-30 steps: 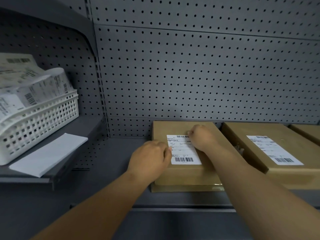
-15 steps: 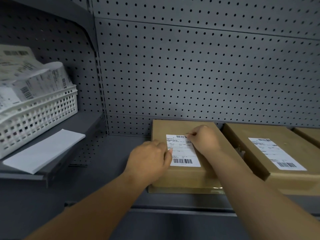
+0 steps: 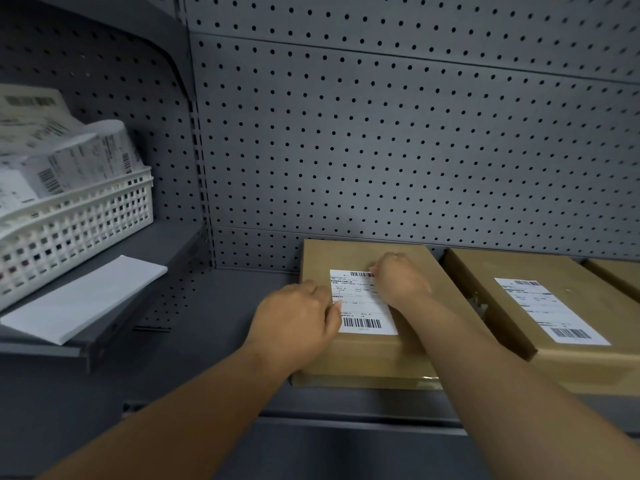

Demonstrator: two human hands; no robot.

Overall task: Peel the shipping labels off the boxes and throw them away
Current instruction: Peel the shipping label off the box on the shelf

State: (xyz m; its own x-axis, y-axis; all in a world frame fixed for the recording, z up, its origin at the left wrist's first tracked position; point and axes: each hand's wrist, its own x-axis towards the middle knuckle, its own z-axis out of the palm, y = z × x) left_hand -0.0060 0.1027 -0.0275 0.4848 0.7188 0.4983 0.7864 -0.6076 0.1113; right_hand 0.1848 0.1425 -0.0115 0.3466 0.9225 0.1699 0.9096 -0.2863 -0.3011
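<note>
A: Head view, the only one. Why is the left hand (image 3: 298, 320) planted on the near box (image 3: 367, 355)?

B: To steady it, I'd judge. Its knuckles are curled, the thumb tip touching the left edge of the shipping label (image 3: 362, 303); whether it pinches anything I cannot tell.

A: And the right hand (image 3: 398, 278)?

B: Curled at the label's far right corner, fingertips turned down onto it. That looks like picking at the corner to start a peel, though the fingers hide the edge, so I can't say it is lifted or actually gripped.

A: So the label is still stuck?

B: It lies flat between the two hands, on top of the box.

A: Anything else waiting?

B: A second box (image 3: 554, 327), right of the right forearm, has its own label (image 3: 550, 311) untouched. Well left of the left hand, a white basket (image 3: 79, 233) holds loose labels, likely the discard spot.
</note>
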